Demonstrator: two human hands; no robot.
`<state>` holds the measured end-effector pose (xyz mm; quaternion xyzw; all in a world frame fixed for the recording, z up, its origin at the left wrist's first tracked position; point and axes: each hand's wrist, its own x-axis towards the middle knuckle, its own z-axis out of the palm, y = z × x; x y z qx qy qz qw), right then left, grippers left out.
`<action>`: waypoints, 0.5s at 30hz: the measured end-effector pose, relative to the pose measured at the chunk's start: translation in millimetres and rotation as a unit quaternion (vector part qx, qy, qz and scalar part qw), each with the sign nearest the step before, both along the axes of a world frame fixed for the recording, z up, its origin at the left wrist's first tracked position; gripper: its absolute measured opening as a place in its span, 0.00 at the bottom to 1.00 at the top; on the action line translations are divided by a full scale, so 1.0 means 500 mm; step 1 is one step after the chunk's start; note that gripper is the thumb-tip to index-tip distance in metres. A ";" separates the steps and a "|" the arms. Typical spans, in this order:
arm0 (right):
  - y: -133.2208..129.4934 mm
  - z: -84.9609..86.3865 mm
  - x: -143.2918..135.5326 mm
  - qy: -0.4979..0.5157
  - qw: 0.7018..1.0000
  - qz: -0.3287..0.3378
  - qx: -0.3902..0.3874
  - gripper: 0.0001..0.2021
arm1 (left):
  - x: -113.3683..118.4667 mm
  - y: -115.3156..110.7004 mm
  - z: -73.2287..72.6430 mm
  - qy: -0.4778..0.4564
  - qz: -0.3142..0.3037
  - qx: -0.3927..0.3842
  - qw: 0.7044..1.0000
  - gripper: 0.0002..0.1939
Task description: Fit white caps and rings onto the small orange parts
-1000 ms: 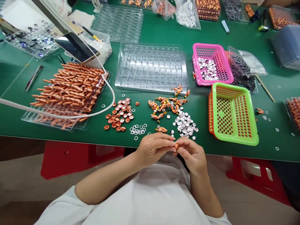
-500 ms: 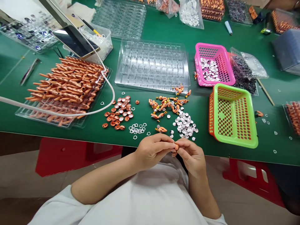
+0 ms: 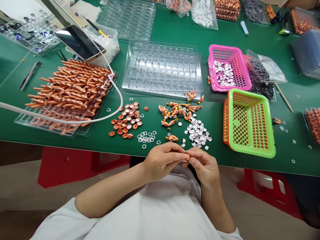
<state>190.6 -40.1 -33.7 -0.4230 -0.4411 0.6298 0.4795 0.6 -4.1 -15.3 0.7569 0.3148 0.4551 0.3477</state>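
Little has moved; left hand [image 3: 160,162] and right hand [image 3: 205,164] pinch a small rounded orange plastic-looking piece [image 3: 187,156]; slackening could drop it toward six o'clock.

Right at the near edge of the flat green worktop [image 3: 175,30], middle-ish, a small rounded orange part [image 3: 188,156] sits between the fingers of the left hand [image 3: 160,161] and right hand [image 3: 206,163]. Behind them, going left to right: small round orange cups [image 3: 120,126], thin white rings [image 3: 146,137] (closer to the edge), curvy orange parts [image 3: 186,115], then small round white discs [image 3: 197,130]. Clear plastic tray [image 3: 162,70]'s behind that lot. Over left there's a pile of long orange pieces [image 3: 72,85]; right of the discs, a rectangular lime-green plastic basket [image 3: 271,152], with a rectangular pink plastic basket [image 3: 231,47] behind it.
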 end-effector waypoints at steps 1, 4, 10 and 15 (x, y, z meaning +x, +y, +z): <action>0.000 -0.001 0.000 -0.001 1.000 -0.001 -0.002 0.08 | -0.001 0.000 0.000 0.003 0.001 0.003 1.000 0.10; -0.001 -0.003 0.000 -0.002 1.000 -0.003 -0.007 0.08 | -0.002 0.000 0.000 0.008 0.002 0.008 1.000 0.10; -0.001 -0.001 -0.004 0.003 1.000 -0.007 0.001 0.09 | -0.001 -0.001 -0.001 0.007 0.007 0.001 1.000 0.10; 0.001 0.003 -0.007 -0.024 0.999 -0.016 0.019 0.08 | -0.002 -0.004 -0.004 0.013 0.018 -0.001 1.000 0.10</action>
